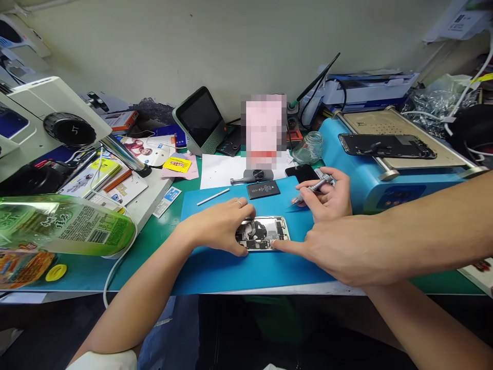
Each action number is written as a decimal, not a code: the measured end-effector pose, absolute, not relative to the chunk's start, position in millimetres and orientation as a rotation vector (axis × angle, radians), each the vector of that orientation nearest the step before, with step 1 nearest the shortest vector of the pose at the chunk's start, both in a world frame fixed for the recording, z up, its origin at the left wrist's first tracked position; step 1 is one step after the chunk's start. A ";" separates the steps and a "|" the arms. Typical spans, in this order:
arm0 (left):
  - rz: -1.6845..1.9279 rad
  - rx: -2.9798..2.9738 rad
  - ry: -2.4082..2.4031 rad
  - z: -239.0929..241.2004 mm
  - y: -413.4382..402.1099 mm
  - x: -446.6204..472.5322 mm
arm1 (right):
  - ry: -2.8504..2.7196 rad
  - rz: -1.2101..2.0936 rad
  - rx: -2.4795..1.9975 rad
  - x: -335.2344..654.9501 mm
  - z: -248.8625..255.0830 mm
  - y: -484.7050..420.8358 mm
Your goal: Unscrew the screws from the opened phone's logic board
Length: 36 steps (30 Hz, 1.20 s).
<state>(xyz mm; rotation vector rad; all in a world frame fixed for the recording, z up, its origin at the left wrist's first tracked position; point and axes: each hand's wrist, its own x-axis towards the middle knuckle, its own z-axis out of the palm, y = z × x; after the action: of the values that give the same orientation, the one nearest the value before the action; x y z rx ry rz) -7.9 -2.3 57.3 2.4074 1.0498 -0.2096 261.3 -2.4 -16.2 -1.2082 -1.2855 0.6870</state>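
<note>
An opened phone (278, 228) lies on the blue mat (246, 272), its circuit boards and inner parts showing. My left hand (221, 223) grips its left end, thumb at the near edge and fingers at the far edge. Above and to the right of the phone, my right hand (334, 198) holds a grey precision screwdriver (315, 189), its thin tip pointing down to the left, apart from the phone. Another person's hand (327, 252) reaches in from the right over my right forearm, its index finger touching the phone's near right part. A black phone battery (264, 189) lies beyond the phone.
A white stick (213, 197) lies on the mat. Behind are a phone holder (256, 176), a dark phone (302, 173) and a glass jar (308, 148). At right, a phone screen part (387, 146) rests on a blue heating machine (342, 164). A green bottle (77, 226) lies left.
</note>
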 end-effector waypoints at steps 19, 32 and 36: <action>-0.220 2.415 1.039 57.5 -2.2 -9.4 | -1.342 0.709 -1.233 271.3 -17.0 2.0; -0.246 2.400 1.055 61.3 -1.2 -7.7 | -1.225 0.722 -1.312 255.7 -6.0 -7.3; -0.246 2.399 1.055 60.9 -0.8 -7.2 | -1.228 0.697 -1.314 258.2 -3.3 -6.1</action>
<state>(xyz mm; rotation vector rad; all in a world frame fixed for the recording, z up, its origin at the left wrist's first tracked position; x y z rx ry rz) -7.2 -0.8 60.9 2.3994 1.0554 -0.2460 258.2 -6.1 -3.3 -1.3143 -1.2277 0.6968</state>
